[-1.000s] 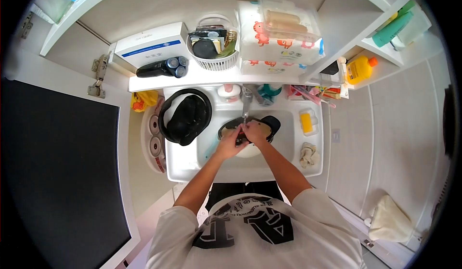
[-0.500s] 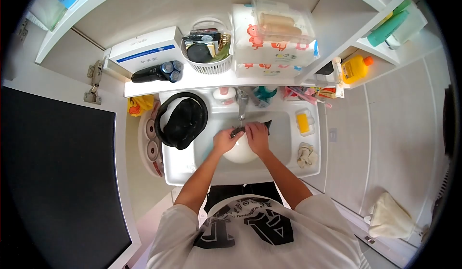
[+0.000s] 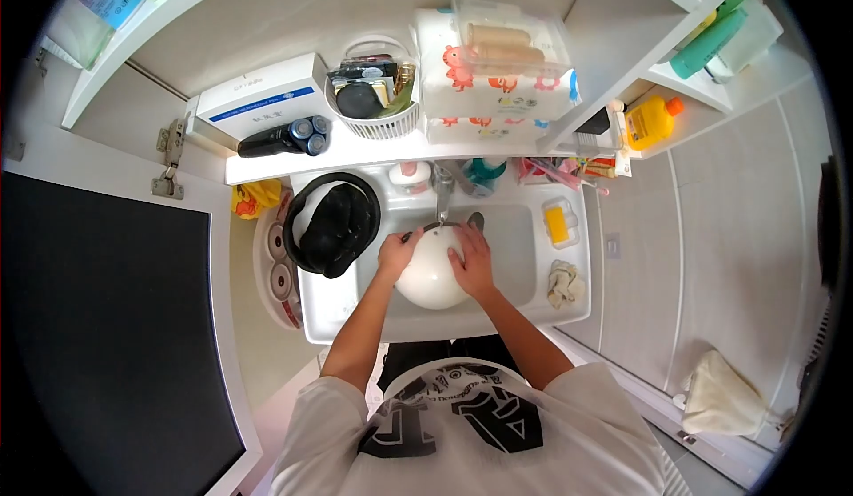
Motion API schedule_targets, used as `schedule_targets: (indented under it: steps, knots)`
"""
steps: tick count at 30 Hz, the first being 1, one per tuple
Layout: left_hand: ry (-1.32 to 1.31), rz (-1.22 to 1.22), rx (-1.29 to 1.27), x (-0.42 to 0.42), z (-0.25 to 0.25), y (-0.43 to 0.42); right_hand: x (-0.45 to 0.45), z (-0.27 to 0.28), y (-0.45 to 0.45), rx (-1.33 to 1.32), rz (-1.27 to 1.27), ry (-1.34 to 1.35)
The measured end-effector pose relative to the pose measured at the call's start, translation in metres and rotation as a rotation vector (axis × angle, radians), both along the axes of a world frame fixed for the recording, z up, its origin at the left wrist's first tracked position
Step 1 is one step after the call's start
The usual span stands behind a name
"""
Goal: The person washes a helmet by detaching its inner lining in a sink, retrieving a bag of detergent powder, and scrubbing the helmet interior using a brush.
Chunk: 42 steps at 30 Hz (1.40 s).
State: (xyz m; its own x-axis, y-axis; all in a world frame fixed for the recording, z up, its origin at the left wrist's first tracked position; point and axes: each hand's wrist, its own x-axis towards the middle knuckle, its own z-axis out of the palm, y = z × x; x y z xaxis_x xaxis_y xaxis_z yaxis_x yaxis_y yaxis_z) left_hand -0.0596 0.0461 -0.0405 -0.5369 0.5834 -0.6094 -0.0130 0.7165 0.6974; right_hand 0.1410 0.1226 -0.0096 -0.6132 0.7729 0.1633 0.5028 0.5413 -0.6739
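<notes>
A smooth white helmet (image 3: 433,274), its dome toward me, is in the sink basin (image 3: 515,274) just below the tap (image 3: 442,196). Dark trim shows along its far edge. My left hand (image 3: 399,253) grips the helmet's left side near that edge, thumb over the shell. On the other side my right hand (image 3: 472,261) holds the shell, its fingers lying over the upper right. A dark rounded piece (image 3: 477,221) sticks out beyond the right fingertips. To the left, a black padded helmet liner (image 3: 336,225) rests on the sink's rim.
Along the back of the sink stand a soap bottle (image 3: 410,176) and a teal cup (image 3: 484,174). A yellow sponge (image 3: 556,225) and a crumpled cloth (image 3: 563,284) lie on the right rim. Above, the shelf (image 3: 373,154) carries a shaver (image 3: 283,137) and a basket (image 3: 382,126).
The helmet has turned so that more of its white dome shows. My hands have moved from the dark strap-like part under the tap to either side of the shell.
</notes>
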Motion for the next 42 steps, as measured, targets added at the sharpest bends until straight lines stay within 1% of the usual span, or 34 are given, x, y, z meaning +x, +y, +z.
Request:
schedule_targets:
  steps: [1, 4, 7, 11, 13, 14, 15, 17, 20, 22, 23, 25, 26, 27, 28, 31, 33, 34, 35, 38, 39, 42]
  knots:
    - [-0.014, 0.029, -0.016, -0.002, -0.001, -0.003, 0.0, -0.003, -0.001, -0.006, 0.0, 0.025]
    - [-0.114, 0.243, 0.009, -0.004, -0.001, -0.014, -0.003, -0.01, -0.004, -0.063, -0.017, 0.11]
    - [-0.245, 0.393, 0.145, -0.005, -0.023, -0.026, -0.006, -0.011, -0.006, -0.083, -0.026, 0.144]
    - [-0.381, 0.495, 0.2, -0.003, -0.026, -0.04, -0.012, -0.012, -0.008, -0.154, -0.061, 0.149]
    - [-0.448, 0.559, 0.222, -0.001, -0.022, -0.044, -0.014, -0.02, -0.007, -0.296, -0.144, 0.226]
    - [-0.465, 0.578, 0.239, -0.001, -0.028, -0.048, -0.013, -0.025, -0.008, -0.37, -0.185, 0.261]
    - [-0.482, 0.597, 0.254, -0.004, -0.044, -0.052, -0.013, -0.037, -0.008, -0.493, -0.292, 0.283]
    - [-0.513, 0.643, 0.268, -0.004, -0.052, -0.055, -0.01, -0.06, -0.008, -0.738, -0.51, 0.324]
    - [-0.53, 0.696, 0.246, -0.004, -0.043, -0.054, -0.007, -0.052, -0.007, -0.781, -0.445, 0.324]
    - [-0.512, 0.697, 0.211, -0.005, -0.035, -0.051, -0.007, -0.058, -0.008, -0.799, -0.484, 0.324]
    - [-0.444, 0.696, 0.164, -0.004, -0.032, -0.048, -0.009, -0.062, -0.01, -0.809, -0.502, 0.325]
    - [-0.305, 0.691, 0.072, 0.0, -0.031, -0.043, -0.012, -0.07, -0.013, -0.747, -0.528, 0.318]
    - [-0.224, 0.635, 0.072, -0.004, -0.047, -0.044, -0.013, -0.073, -0.015, -0.715, -0.541, 0.315]
    - [-0.144, 0.58, 0.071, -0.011, -0.084, -0.05, -0.015, -0.071, -0.015, -0.678, -0.541, 0.285]
    - [-0.063, 0.524, 0.071, -0.015, -0.104, -0.052, -0.016, -0.068, -0.016, -0.641, -0.542, 0.254]
    - [0.085, 0.545, 0.188, -0.002, -0.085, -0.045, -0.024, -0.059, -0.017, -0.587, -0.592, 0.178]
    - [0.144, 0.424, 0.195, 0.012, -0.059, -0.041, -0.033, -0.054, -0.022, -0.528, -0.633, 0.137]
    - [0.173, 0.363, 0.198, 0.018, -0.058, -0.04, -0.037, -0.053, -0.025, -0.475, -0.65, 0.12]
    - [0.271, 0.312, 0.136, 0.021, -0.056, -0.04, -0.04, -0.051, -0.027, -0.421, -0.667, 0.101]
    - [0.471, 0.169, 0.25, 0.032, -0.022, -0.039, -0.043, -0.05, -0.03, -0.362, -0.631, 0.119]
    - [0.548, 0.069, 0.269, 0.034, -0.017, -0.038, -0.042, -0.053, -0.031, -0.338, -0.606, 0.13]
    - [0.702, -0.059, 0.272, 0.044, -0.001, -0.038, -0.038, -0.059, -0.032, -0.279, -0.537, 0.162]
